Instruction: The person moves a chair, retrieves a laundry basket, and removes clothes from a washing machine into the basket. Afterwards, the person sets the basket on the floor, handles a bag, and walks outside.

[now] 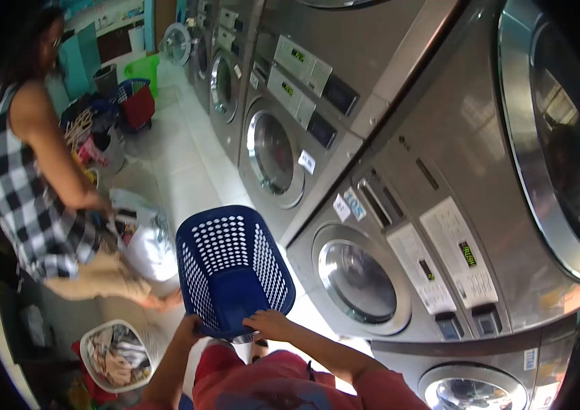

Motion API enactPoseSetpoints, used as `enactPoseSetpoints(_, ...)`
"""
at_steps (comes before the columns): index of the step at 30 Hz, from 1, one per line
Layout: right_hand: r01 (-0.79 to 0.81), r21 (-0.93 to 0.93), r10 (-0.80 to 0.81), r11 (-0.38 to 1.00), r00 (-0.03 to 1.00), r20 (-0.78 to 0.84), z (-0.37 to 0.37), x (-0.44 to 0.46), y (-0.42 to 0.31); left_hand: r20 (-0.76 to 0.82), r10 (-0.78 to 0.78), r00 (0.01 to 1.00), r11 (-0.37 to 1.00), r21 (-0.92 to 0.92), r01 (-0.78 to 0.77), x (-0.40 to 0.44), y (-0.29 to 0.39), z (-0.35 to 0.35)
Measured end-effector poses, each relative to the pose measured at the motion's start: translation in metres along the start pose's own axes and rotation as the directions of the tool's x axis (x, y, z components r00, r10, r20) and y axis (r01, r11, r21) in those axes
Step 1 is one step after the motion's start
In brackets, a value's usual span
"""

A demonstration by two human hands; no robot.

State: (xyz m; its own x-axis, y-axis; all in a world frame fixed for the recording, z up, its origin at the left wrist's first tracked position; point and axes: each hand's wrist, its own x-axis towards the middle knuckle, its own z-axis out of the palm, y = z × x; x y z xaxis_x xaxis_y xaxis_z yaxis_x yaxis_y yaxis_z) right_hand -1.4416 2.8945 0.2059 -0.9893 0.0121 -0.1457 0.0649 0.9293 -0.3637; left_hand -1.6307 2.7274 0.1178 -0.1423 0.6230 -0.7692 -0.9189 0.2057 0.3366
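Note:
In the head view, an empty dark blue plastic laundry basket (238,287) with perforated sides is in front of my body, its opening facing up toward me. My left hand (192,326) grips the near left corner of its rim. At the near edge, right of the middle, my right hand (266,324) has its fingers curled over the rim. Parts of both hands' fingers are hidden behind the basket wall. A white basket (91,359) filled with clothes (117,355) stands on the floor to the left of my left arm.
Stacked steel washers and dryers (355,273) line the right side. A person in a checked sleeveless top (37,178) bends over bagged laundry (150,249) at left. Further back are laundry heaps (91,126), a red-and-blue basket (136,102) and a green one (145,68).

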Motion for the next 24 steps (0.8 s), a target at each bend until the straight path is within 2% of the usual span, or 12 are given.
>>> enactPoseSetpoints(3,-0.011,0.591,0.162,0.807,0.965,-0.204,-0.037,0.044,0.071,-0.026,0.088,0.996,0.996,0.015,-0.087,0.038,0.030,0.032)
enactPoseSetpoints(5,-0.069,0.959,0.553,0.274,0.827,-0.099,-0.048,0.075,0.149,-0.065,0.135,0.989,0.989,0.067,-0.130,0.069,0.053,0.043)
enactPoseSetpoints(7,0.148,0.985,0.842,-0.093,0.539,-0.002,-0.097,0.093,0.191,-0.052,0.212,0.976,0.976,0.058,-0.209,0.120,0.075,0.037)
enactPoseSetpoints(9,0.086,0.996,0.963,0.034,0.265,-0.056,-0.110,0.108,0.237,-0.171,0.160,0.972,0.984,0.108,-0.143,0.206,0.085,-0.009)
enactPoseSetpoints(10,0.057,0.998,0.970,0.029,0.241,-0.042,-0.115,0.115,0.256,-0.135,0.180,0.974,0.983,0.052,-0.175,0.213,0.100,0.006)
enactPoseSetpoints(12,0.554,0.832,0.999,0.029,0.022,-0.050,-0.116,0.134,0.286,-0.103,0.219,0.970,0.975,-0.007,-0.221,0.241,0.125,0.017)
enactPoseSetpoints(13,0.540,0.841,0.999,0.031,-0.005,-0.034,-0.113,0.142,0.299,-0.100,0.232,0.968,0.972,-0.012,-0.234,0.269,0.129,0.008)
enactPoseSetpoints(15,0.742,0.669,0.999,0.040,-0.042,-0.013,-0.106,0.157,0.318,-0.058,0.262,0.963,0.955,-0.127,-0.267,0.306,0.136,0.011)
enactPoseSetpoints(19,0.896,0.445,1.000,0.006,0.001,-0.016,-0.100,0.179,0.347,-0.097,0.179,0.979,0.977,-0.102,-0.189,0.345,0.153,0.032)
enactPoseSetpoints(21,0.890,0.454,0.998,0.035,-0.056,0.035,-0.109,0.186,0.346,-0.180,0.135,0.974,0.983,-0.103,-0.155,0.367,0.141,0.029)
enactPoseSetpoints(23,0.923,0.385,0.999,-0.024,0.031,-0.011,-0.111,0.187,0.344,-0.134,0.100,0.986,0.981,-0.152,-0.120,0.392,0.125,0.018)
enactPoseSetpoints(24,0.921,0.388,1.000,-0.006,0.000,0.016,-0.111,0.188,0.345,-0.143,0.095,0.985,0.987,-0.116,-0.112,0.401,0.117,0.014)
